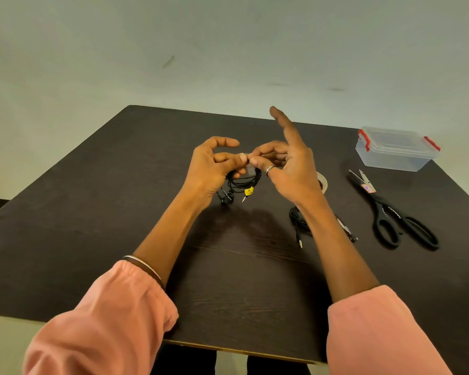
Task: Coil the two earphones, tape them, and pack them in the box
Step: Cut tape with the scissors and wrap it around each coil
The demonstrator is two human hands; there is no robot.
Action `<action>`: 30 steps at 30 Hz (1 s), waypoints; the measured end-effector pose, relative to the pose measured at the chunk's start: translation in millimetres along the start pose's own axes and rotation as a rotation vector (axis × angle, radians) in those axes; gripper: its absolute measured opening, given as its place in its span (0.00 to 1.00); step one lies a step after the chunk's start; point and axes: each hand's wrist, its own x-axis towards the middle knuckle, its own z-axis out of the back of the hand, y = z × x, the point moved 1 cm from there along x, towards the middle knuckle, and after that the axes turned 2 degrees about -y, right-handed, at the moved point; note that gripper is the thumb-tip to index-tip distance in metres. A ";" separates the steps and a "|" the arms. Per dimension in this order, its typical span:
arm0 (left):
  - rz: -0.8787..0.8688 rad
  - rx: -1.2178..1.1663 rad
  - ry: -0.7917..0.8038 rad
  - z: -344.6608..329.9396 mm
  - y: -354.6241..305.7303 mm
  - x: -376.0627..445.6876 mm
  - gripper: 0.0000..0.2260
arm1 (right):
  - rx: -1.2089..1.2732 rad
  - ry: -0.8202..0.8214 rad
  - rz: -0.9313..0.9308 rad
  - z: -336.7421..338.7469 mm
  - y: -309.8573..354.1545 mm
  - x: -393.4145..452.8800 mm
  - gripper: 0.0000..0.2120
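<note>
Right now I judge I'm taping the first coil: my left hand point(214, 165) grips the coiled earphone point(243, 182) above the tabletop point(119, 201), while my right hand point(284, 165) pinches a clear tape strip point(248, 165) with two fingers. Next, wrap it snugly. The second earphone point(299, 223) lies right of that coil, and the box point(395, 148) beyond the scissors point(390, 212).

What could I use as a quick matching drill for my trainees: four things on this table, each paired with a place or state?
Things:
1. coiled earphone
2. second earphone
3. scissors
4. box

States:
A. far right corner, lid on
B. held up between both hands
C. lying on the table under the right forearm
D. lying flat, near the box

Pairs: 1-B, 2-C, 3-D, 4-A
</note>
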 end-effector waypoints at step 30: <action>-0.263 0.281 0.010 0.4 1.1 -1.5 0.10 | -0.325 0.145 0.069 -4.9 -8.8 3.3 0.08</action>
